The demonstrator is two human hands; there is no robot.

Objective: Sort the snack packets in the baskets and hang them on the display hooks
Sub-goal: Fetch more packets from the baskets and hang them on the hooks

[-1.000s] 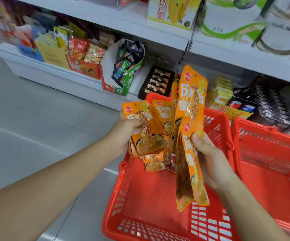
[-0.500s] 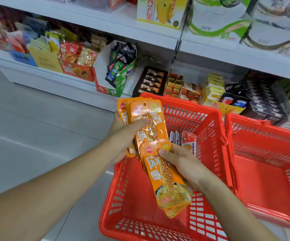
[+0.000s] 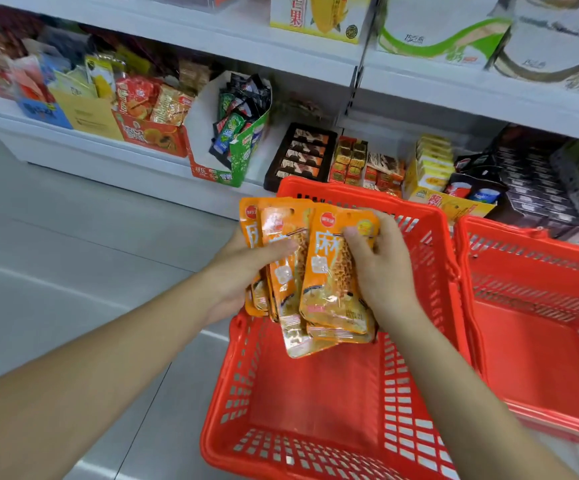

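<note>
We grip a fanned stack of orange snack packets [image 3: 329, 285]: the left hand [image 3: 243, 271] clasps its left side and the right hand [image 3: 381, 268] pinches the front packet. The red basket [image 3: 316, 403] below our hands shows no packets. Gathering seems done and hanging not yet begun; no hooks are in view.

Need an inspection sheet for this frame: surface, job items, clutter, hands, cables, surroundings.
Surface: grey floor.
Job's things: orange snack packets, fanned, held above the near red basket; second red basket beside it on the right; display hooks, nothing seen.
Clutter: nothing seen.
Hands: left hand grips the packets, thumb across the front; right hand pinches the front packet near its top.
Cables: nothing seen.
Surroundings: white shelves stocked with boxed and bagged snacks.
</note>
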